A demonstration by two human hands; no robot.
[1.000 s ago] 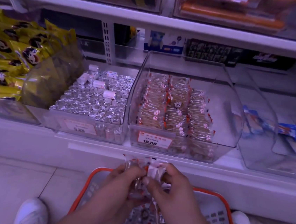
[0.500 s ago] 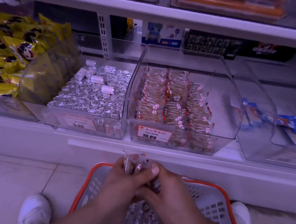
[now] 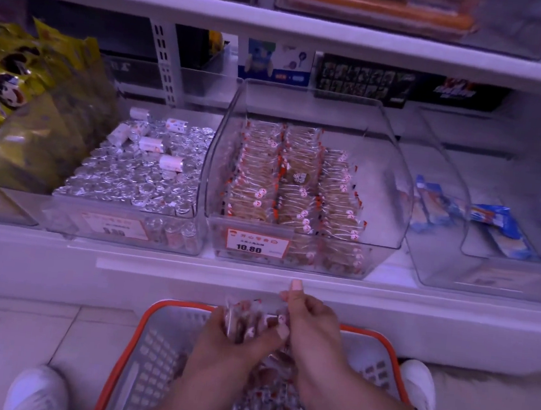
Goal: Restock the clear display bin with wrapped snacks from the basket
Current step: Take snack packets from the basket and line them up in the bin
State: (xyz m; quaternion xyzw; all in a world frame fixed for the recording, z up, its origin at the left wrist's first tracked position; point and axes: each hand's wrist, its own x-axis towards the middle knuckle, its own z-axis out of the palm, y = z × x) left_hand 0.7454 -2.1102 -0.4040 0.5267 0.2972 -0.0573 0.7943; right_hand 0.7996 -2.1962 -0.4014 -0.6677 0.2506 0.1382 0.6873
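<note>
A clear display bin (image 3: 396, 171) with a 10.80 price tag stands on the shelf, holding three rows of wrapped snacks (image 3: 284, 186). Below it, on the floor, sits a grey basket with an orange rim (image 3: 160, 353) holding more wrapped snacks (image 3: 261, 407). Above the basket, my left hand (image 3: 231, 337) and my right hand (image 3: 310, 326) together hold a small stack of wrapped snacks (image 3: 244, 315) upright between them. The right index finger points up toward the shelf edge.
Left of the target bin is a bin of silver foil rolls (image 3: 139, 174), then yellow packets (image 3: 7, 90). To the right, a clear bin holds a few blue packets (image 3: 494, 225). A white shelf lip (image 3: 188, 271) juts out above the basket. My white shoes (image 3: 36, 390) flank the basket.
Both hands stay together over the basket, re-gripping the stack of snacks. The right hand has shifted up beside the stack with its index finger raised.
</note>
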